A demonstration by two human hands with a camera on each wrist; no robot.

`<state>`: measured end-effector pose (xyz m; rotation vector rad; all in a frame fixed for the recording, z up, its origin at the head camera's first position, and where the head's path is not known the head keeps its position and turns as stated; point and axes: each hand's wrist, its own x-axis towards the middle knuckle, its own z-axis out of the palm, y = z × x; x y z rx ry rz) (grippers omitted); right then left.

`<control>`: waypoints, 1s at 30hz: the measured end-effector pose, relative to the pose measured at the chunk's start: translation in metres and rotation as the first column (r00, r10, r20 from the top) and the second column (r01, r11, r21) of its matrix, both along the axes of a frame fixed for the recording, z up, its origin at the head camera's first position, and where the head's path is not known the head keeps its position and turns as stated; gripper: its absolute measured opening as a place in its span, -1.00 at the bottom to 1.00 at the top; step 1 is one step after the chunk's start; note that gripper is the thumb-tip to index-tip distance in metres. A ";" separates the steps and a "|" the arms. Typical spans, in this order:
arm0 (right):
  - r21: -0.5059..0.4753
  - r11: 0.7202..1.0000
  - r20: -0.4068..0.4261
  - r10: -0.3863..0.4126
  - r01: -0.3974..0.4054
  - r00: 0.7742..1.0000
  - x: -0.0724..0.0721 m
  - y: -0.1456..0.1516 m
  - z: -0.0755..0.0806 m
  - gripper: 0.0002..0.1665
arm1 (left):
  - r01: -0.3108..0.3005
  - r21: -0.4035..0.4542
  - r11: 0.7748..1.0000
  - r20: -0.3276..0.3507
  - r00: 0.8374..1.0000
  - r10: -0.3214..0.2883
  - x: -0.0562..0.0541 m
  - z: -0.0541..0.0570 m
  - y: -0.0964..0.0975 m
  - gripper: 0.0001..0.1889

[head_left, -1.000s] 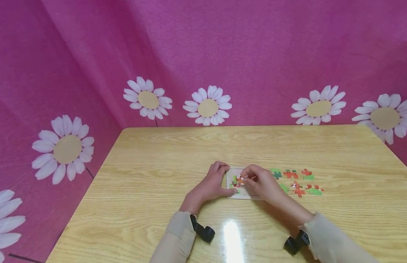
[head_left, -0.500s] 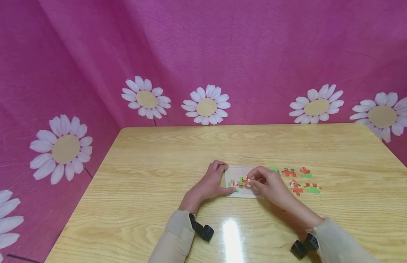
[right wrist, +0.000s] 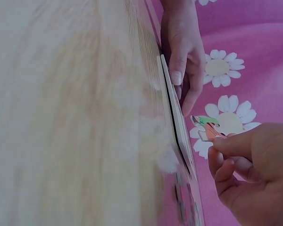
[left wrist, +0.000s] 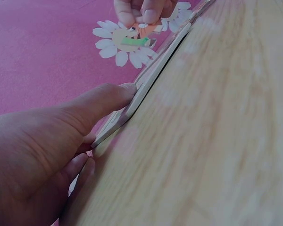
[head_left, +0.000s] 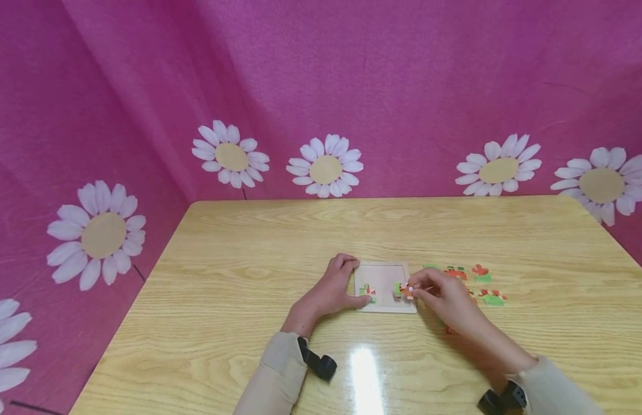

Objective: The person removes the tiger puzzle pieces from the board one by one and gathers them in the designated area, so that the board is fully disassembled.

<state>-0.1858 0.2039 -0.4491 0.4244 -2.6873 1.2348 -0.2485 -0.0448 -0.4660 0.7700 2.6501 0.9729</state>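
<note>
My right hand (head_left: 447, 294) pinches an orange and green jigsaw piece (head_left: 402, 290) between thumb and fingertips, raised over the right part of a pale puzzle tray (head_left: 385, 308). In the right wrist view the held piece (right wrist: 210, 128) is clear of the tray. My left hand (head_left: 341, 285) holds the tray at its left side, thumb laid over the rim and the other fingers round the left edge, as the left wrist view shows at the thumb (left wrist: 115, 96). One green and red piece (head_left: 368, 290) lies in the tray's lower left, partly behind the left thumb.
Right of the tray, several loose jigsaw pieces (head_left: 491, 297) lie on the wooden table (head_left: 237, 271), some hidden behind my right hand. A pink cloth (head_left: 404, 86) with daisies hangs beyond the table's back edge and on the left.
My right hand has carried the pinched piece rightward, from above the piece in the tray's lower left to the tray's right side. My left hand stays at the tray's left edge.
</note>
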 end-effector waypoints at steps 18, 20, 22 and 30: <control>-0.023 0.999 -0.093 -0.031 0.029 0.995 0.015 0.032 -0.005 -0.80 | -0.005 0.008 1.000 0.015 1.000 0.005 0.001 0.002 -0.001 -0.15; -0.026 0.999 -0.103 -0.028 0.026 0.994 0.017 0.035 -0.005 -0.80 | -0.006 0.008 1.000 0.014 1.000 0.006 0.001 0.002 -0.001 -0.15; -0.026 0.999 -0.115 -0.030 0.027 0.993 0.018 0.038 -0.007 -0.79 | -0.007 0.013 1.000 0.013 1.000 0.007 0.001 0.002 -0.001 -0.15; -0.001 0.998 -0.102 -0.060 0.061 0.993 0.023 0.050 -0.008 -0.80 | -0.013 0.012 1.000 0.019 1.000 0.013 0.002 0.002 0.000 -0.16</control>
